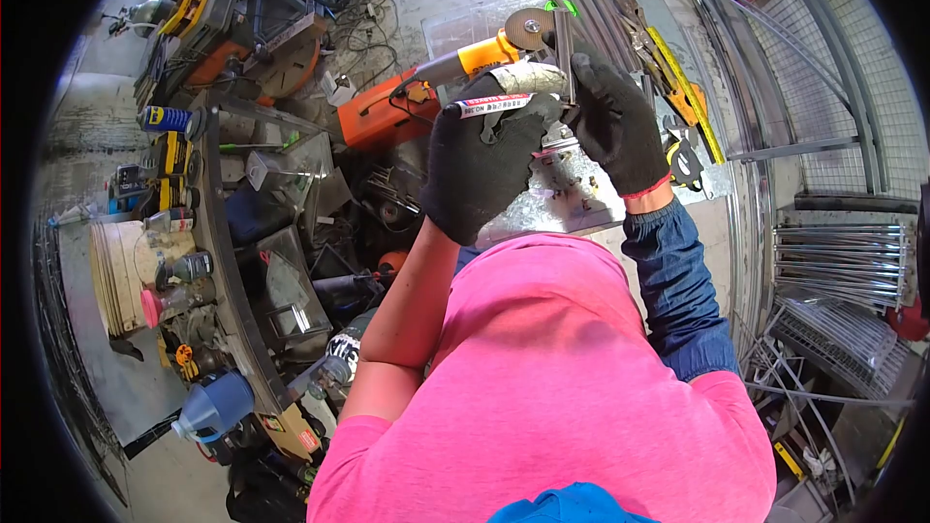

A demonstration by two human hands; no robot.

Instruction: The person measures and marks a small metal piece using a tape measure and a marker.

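Note:
My left hand (484,165), in a black work glove, is closed around a marker pen (496,105) with a white, red and blue label. A pale, crumpled wrapping (531,78) shows around its forefinger. The pen's far end meets a narrow grey metal bar (565,56). My right hand (620,126), also gloved in black, grips this bar, its fingers partly hidden behind it. Just beyond both hands lies an angle grinder (480,55) with a brown disc (530,29). Under the hands is a shiny metal sheet (557,196).
Several metal tubes (601,24), pliers (635,24), a yellow ruler (683,92) and a tape measure (685,163) lie right of the hands. An orange metal case (383,114) stands left. Further left is a cluttered bench (232,261); metal racks (841,266) line the right.

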